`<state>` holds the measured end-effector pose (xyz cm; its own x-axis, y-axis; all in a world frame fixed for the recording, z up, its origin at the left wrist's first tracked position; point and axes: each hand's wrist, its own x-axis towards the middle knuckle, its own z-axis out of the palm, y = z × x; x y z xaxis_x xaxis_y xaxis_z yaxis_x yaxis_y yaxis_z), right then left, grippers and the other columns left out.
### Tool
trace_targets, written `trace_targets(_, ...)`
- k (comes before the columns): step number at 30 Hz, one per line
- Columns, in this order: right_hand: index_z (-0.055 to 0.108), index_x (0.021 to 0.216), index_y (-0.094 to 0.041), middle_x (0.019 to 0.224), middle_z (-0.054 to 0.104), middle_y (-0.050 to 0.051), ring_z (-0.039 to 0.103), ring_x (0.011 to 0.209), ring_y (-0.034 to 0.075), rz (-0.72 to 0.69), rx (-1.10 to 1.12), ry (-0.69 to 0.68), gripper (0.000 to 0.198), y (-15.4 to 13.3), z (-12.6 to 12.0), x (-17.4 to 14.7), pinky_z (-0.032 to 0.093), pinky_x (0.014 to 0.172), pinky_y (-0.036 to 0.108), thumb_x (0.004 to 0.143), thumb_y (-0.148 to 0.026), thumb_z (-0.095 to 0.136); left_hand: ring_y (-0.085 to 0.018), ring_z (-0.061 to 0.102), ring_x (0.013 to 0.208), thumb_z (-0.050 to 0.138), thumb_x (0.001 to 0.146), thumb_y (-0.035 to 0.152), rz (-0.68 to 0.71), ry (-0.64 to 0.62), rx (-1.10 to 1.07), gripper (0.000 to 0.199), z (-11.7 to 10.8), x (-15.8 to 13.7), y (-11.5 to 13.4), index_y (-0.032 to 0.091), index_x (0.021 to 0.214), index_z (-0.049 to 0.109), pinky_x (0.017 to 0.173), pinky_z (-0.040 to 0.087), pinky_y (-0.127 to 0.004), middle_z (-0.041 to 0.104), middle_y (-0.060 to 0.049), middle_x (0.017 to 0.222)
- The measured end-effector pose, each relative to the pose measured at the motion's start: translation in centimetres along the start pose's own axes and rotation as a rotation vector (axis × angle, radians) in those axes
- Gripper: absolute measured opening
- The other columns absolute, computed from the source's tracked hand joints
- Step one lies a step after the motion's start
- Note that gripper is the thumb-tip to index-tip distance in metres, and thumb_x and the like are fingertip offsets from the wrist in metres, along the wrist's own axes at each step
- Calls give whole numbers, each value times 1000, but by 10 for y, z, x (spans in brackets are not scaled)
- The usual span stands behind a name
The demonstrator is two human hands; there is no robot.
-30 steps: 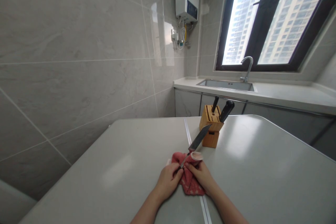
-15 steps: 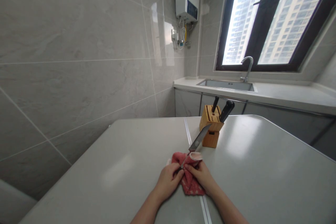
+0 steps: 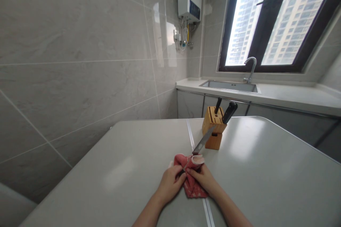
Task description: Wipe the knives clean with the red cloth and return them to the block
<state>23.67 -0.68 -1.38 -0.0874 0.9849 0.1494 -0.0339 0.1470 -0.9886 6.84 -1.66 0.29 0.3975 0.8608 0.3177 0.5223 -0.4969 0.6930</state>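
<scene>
We keep our left hand curled closed around the handle of the knife, hiding most of it. Our right hand, thumb pressed in, pinches the red cloth, which wraps the blade's lower part between both hands. The bare blade slants beyond them, rightward. Ahead of our right hand, we see the block standing on the table, two black handles rising from it.

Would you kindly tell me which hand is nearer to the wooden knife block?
Right. The right hand, on the red cloth, is in front of the wooden knife block, slightly left; the left hand is farther left.
</scene>
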Motion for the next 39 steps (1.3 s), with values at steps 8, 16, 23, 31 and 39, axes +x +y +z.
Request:
trace_targets(8, 59, 102, -18, 106, 66, 9, 58, 103, 26, -6, -3, 14, 41, 8, -1, 1, 41, 97, 44, 68, -39, 70, -18, 53, 74, 32, 93, 42, -9, -5, -17, 40, 1, 0, 0, 18, 78, 61, 73, 39, -27, 64, -4, 79)
trace_targets(16, 60, 100, -17, 99, 68, 8, 61, 98, 27, 39, 58, 63, 42, 6, 3, 1, 44, 93, 43, 67, -42, 70, -18, 53, 73, 33, 92, 43, -6, -6, 3, 40, 2, 1, -3, 17, 75, 58, 70, 39, -27, 64, -4, 78)
trace_targets(23, 61, 101, -19, 98, 69, 7, 62, 94, 26, 47, 88, 75, 43, 0, 4, -1, 45, 92, 42, 67, -44, 69, -18, 53, 73, 34, 92, 42, -18, -4, 3, 38, 4, 0, -6, 18, 75, 58, 70, 39, -27, 64, -5, 79)
trace_targets(31, 61, 101, -18, 101, 68, 8, 61, 97, 28, 57, 74, 130, 47, 0, 4, 0, 45, 92, 43, 65, -47, 70, -17, 51, 70, 33, 92, 42, -5, 5, 24, 39, 3, 1, -5, 18, 72, 56, 68, 37, -27, 62, -4, 74)
trace_targets(39, 62, 99, -18, 107, 67, 10, 61, 100, 28, 70, 111, 128, 45, 6, 4, 2, 46, 90, 42, 68, -50, 66, -17, 50, 68, 32, 92, 43, -7, -2, 29, 40, 2, 0, -4, 18, 70, 54, 66, 36, -26, 60, -3, 72)
